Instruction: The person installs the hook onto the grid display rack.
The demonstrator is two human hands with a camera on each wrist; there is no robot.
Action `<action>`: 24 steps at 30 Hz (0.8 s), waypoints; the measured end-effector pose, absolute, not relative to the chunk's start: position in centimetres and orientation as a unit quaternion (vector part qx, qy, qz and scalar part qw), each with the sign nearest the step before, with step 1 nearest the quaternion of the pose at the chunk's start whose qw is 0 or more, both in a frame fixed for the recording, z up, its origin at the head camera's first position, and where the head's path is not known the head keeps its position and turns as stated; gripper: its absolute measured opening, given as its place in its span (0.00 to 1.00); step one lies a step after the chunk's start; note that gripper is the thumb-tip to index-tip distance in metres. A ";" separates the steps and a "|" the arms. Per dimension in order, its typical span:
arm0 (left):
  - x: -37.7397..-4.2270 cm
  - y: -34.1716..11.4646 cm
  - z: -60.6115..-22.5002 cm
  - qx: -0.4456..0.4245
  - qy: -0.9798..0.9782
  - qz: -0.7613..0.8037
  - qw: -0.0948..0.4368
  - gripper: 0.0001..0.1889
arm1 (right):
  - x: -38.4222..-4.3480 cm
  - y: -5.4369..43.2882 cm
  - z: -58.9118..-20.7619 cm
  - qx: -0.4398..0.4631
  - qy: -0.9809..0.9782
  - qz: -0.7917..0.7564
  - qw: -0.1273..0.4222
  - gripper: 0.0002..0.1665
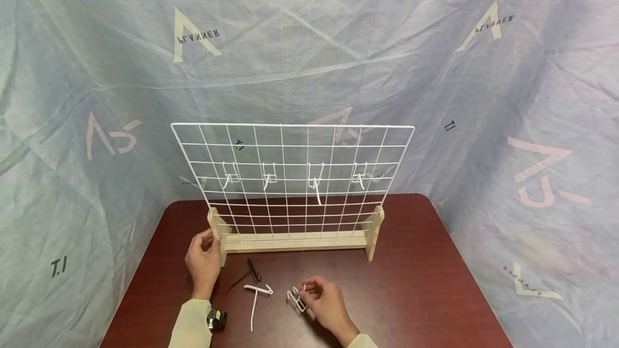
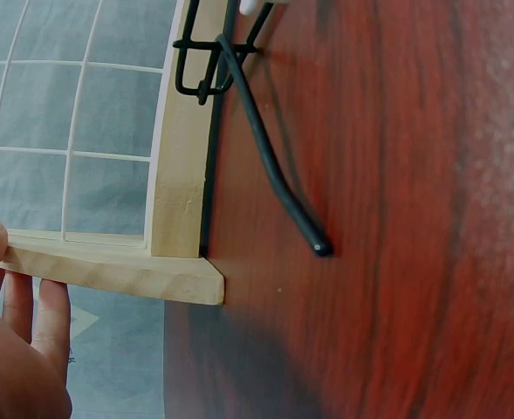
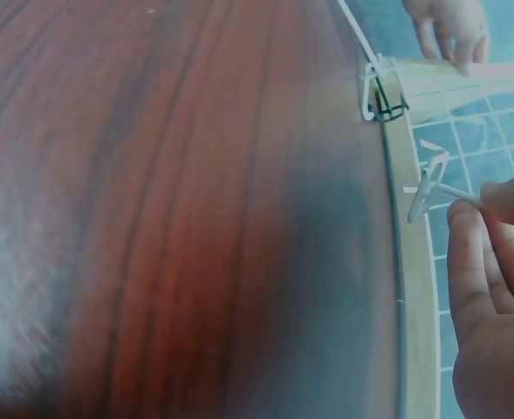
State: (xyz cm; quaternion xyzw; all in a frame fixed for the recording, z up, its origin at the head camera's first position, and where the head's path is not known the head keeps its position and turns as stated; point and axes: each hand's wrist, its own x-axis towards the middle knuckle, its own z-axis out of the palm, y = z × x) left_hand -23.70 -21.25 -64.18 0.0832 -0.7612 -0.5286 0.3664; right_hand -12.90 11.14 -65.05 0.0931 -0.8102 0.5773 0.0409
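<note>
A white wire grid panel stands in a pale wooden base, with several white hooks hung across its middle. At its left end, my left hand pinches the edge of the wooden side piece, thumb on one face and fingers on the other. My right hand holds a white wire hook by its prong between thumb and fingers, its bracket end pointing away from the fingers, in front of the base. Between the hands lie a black hook and another white hook.
The dark red wooden table extends on both sides of the stand. Grey printed fabric hangs behind and at both sides. A dark device is strapped to the left wrist.
</note>
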 end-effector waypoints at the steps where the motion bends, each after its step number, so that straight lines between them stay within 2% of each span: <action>1: -23.7 -21.3 -64.2 0.083 -0.761 -0.530 0.365 0.14 | -12.9 11.2 -64.9 0.090 -0.810 0.577 0.044 0.11; 21: -23.7 -21.4 -64.2 0.083 -0.762 -0.535 0.355 0.15 | -14.4 12.7 -61.8 0.085 -0.780 0.595 0.174 0.11; 24: -23.7 -21.3 -64.2 0.084 -0.762 -0.535 0.355 0.15 | -14.3 12.4 -60.2 0.088 -0.773 0.595 0.201 0.11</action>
